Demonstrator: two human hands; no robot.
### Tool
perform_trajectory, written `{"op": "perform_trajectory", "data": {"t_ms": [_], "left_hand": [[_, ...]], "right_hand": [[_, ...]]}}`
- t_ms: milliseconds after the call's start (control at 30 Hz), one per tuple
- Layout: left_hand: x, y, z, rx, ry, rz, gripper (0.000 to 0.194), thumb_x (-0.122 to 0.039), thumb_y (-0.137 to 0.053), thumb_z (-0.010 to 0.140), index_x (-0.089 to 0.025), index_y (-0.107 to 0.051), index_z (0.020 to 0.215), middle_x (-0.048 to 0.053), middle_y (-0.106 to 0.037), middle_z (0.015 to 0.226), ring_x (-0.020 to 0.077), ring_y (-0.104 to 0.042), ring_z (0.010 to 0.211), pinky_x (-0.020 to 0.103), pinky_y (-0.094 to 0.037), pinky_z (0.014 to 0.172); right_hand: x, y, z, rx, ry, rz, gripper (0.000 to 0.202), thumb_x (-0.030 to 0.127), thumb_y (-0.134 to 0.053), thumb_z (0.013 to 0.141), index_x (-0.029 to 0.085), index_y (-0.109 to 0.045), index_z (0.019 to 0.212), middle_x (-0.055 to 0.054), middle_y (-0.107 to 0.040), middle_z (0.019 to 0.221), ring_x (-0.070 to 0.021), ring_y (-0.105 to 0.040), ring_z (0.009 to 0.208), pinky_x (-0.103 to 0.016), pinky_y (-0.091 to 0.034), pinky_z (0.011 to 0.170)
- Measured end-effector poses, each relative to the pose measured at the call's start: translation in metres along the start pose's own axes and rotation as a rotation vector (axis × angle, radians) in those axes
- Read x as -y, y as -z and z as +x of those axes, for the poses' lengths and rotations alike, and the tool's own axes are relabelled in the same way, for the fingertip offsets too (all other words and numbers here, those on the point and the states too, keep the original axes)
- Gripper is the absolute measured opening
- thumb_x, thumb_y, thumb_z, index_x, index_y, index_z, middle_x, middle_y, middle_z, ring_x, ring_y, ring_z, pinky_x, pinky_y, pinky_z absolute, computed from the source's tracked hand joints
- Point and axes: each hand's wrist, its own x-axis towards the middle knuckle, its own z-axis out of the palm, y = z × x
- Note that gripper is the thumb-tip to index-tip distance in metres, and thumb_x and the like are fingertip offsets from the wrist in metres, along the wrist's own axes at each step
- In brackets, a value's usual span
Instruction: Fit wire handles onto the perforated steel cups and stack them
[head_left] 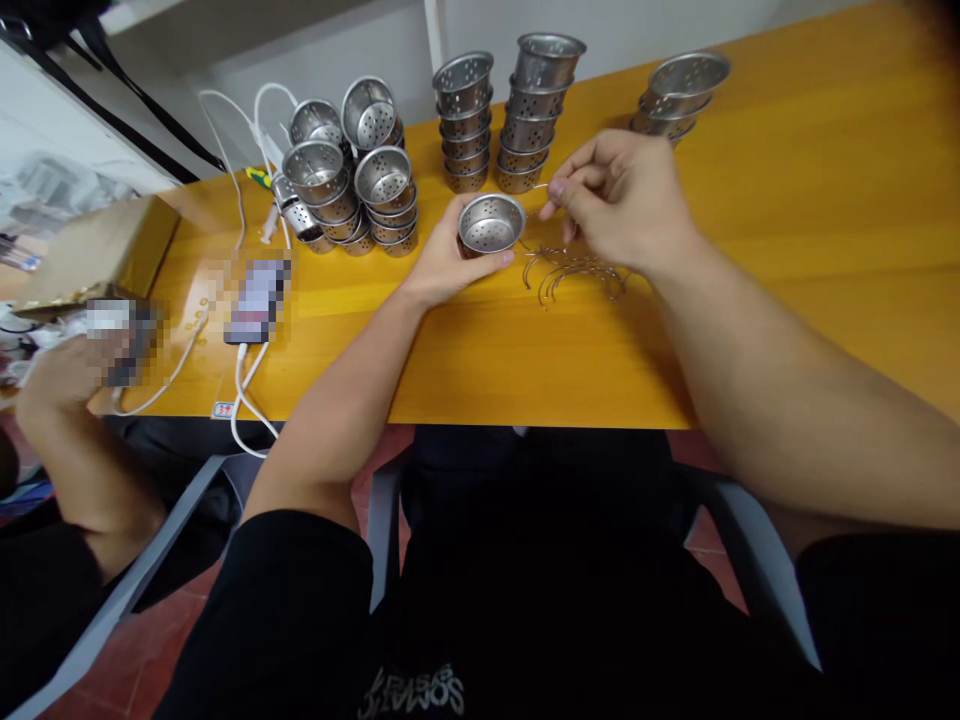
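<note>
My left hand [448, 262] is wrapped round a small perforated metal cup [491, 225], its open mouth facing up. To the right of the cup, my right hand [611, 200] pinches a thin curved wire [541, 186] between thumb and finger, with the wire's end pointing left. Beneath and in front of my right hand, a loose pile of curved wires [574, 275] lies on the yellow table [510, 370]. Two tall stacks of the same cups, a left one [465, 125] and a right one [529, 115], stand just behind the held cup.
More cup stacks [349, 180] stand at the back left, and another stack [679, 90] at the back right. A phone [259, 300] with white cables lies left of my forearm. Further left are a cardboard box [105, 250] and another person's hand [64, 370] holding a blurred object.
</note>
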Motion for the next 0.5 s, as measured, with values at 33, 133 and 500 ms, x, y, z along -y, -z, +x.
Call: {"op": "perform_trajectory", "data": {"t_ms": [33,133,500], "left_hand": [[0.000,-0.002,0.000,0.004,-0.003,0.007,0.108,-0.086,-0.074,0.084,-0.020,-0.031,0.159,0.015,-0.056,0.150,0.0309,-0.062,0.145,0.060,-0.041,0.133],[-0.004,-0.009,0.000,-0.001,-0.019,-0.005,0.104,-0.086,-0.073,0.085,-0.020,-0.034,0.155,0.013,-0.057,0.145,0.0288,-0.065,0.140,0.058,-0.047,0.129],[-0.018,-0.019,-0.005,0.037,-0.088,0.059,0.098,-0.085,-0.066,0.091,-0.020,-0.030,0.156,0.013,-0.055,0.146,0.0281,-0.064,0.139,0.054,-0.050,0.126]], "right_hand": [[0.002,-0.001,-0.001,0.001,0.018,-0.001,0.040,0.052,-0.089,0.100,0.022,-0.063,0.094,-0.005,-0.075,0.077,-0.0125,-0.053,0.046,-0.033,-0.039,0.046],[0.007,-0.007,-0.006,0.014,0.064,-0.058,0.046,0.064,-0.086,0.098,0.025,-0.062,0.091,0.001,-0.059,0.061,-0.0133,-0.045,0.048,-0.035,-0.033,0.048],[0.011,-0.021,-0.014,0.022,0.009,-0.242,0.036,0.053,-0.080,0.103,0.029,-0.058,0.089,0.001,-0.053,0.062,-0.0188,-0.045,0.059,-0.040,-0.035,0.061]]}}
